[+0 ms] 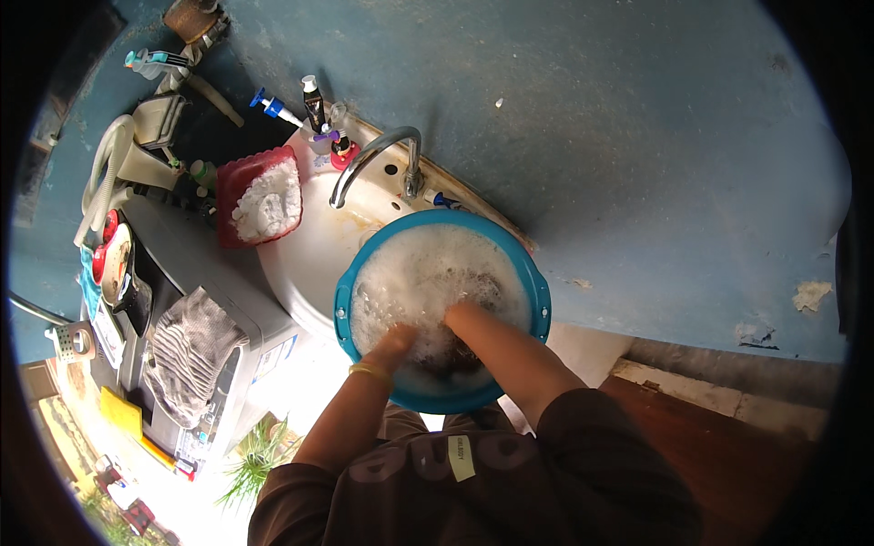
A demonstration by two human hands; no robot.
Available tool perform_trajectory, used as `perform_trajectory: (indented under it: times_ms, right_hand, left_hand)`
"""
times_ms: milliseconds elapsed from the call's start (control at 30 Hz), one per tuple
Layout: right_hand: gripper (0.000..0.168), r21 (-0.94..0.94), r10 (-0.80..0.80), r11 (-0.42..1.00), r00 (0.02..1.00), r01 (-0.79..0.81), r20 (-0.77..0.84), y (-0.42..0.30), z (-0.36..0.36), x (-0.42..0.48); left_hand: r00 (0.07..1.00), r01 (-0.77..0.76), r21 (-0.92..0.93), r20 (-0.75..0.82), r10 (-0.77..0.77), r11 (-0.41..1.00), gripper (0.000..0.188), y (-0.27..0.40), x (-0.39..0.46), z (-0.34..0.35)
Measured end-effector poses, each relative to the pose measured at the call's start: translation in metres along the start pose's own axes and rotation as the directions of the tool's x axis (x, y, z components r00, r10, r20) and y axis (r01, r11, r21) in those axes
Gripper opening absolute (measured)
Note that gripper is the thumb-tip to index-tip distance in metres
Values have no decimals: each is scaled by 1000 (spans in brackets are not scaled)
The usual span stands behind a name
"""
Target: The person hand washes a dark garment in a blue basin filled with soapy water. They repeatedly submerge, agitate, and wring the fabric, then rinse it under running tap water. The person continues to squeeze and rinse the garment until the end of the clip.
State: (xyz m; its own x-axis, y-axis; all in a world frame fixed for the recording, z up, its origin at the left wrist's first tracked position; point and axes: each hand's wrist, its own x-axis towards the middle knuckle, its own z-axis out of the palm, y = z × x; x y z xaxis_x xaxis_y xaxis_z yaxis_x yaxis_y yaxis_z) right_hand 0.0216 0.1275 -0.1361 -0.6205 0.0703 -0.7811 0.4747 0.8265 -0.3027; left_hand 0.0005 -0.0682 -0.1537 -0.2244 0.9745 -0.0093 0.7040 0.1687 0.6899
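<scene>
A round teal plastic basin (444,403) rests over the right part of a white sink (300,266), full of sudsy water (423,252). Both my hands are dipped in it, fingers hidden under the foam. My left hand (399,339), with a yellow band at the wrist, enters at the lower left of the suds. My right hand (461,316) reaches in near the middle, beside a dark patch (444,355) that may be cloth under the water. Whether either hand holds anything is hidden. A curved chrome faucet (375,147) stands behind the basin, its spout to the left.
A red basket (225,198) with white powder sits on the sink's left edge. Bottles, among them a black one (313,102), stand at the back corner. Left is a grey washing machine (266,327) carrying a striped cloth (194,355) and pans. A blue wall (614,170) rises behind.
</scene>
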Motion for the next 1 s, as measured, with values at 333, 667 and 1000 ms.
perform_trajectory:
  times_ms: [333,667,1000]
  right_hand:
    - [58,988,305,127,945,85,-120,67,-33,4]
    - [44,-158,-300,953,743,257,-598,-5,9,-167]
    - [35,-117,-90,991,952,57,-293,19,40,-59]
  left_hand:
    - [977,4,-51,-214,-14,999,61,15,14,-8]
    - [962,-17,-142,-272,-23,990,73,3,15,1]
    - [935,210,-642,-88,-343,737,62,59,24,-57]
